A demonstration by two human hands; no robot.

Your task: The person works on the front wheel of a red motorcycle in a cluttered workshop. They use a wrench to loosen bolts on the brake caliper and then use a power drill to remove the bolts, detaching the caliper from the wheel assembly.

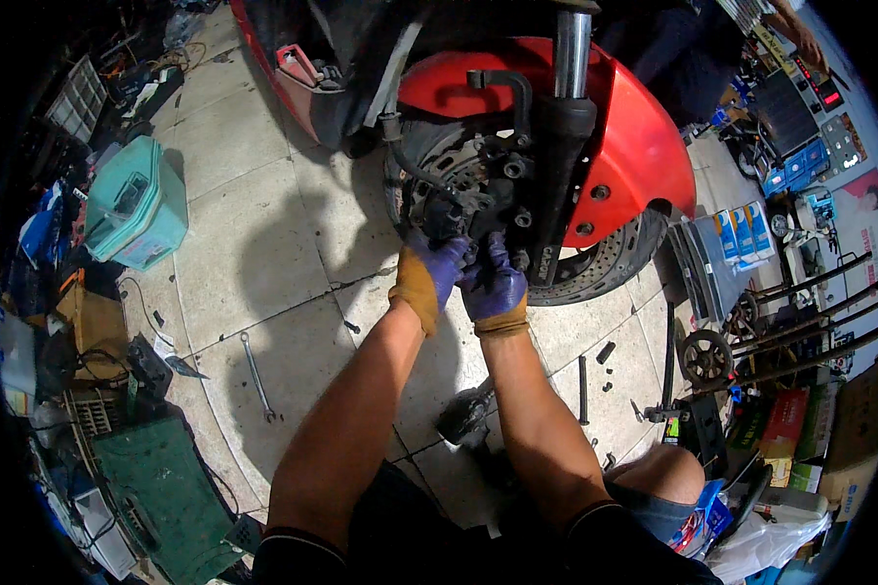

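Both my hands wear purple gloves with tan cuffs and meet low at the front wheel of a red motor scooter. My left hand (429, 279) is closed on the lower left of a dark brake caliper (448, 215), its fingertips partly hidden. Close beside it, my right hand (495, 289) is closed at the caliper's lower right, with the thumb up against it. A black fork leg (559, 161) with a bright upper tube stands just right of the caliper. Behind are the drilled brake disc (603, 277) and the red fender (644, 136).
A combination spanner (258, 376) lies on the tiled floor at left, near a teal bucket (139, 205) and a green tool case (166, 497). Bolts and a dark rod (583, 389) lie at right, before a hand truck (705, 359). Another person's hand (800, 39) shows at upper right.
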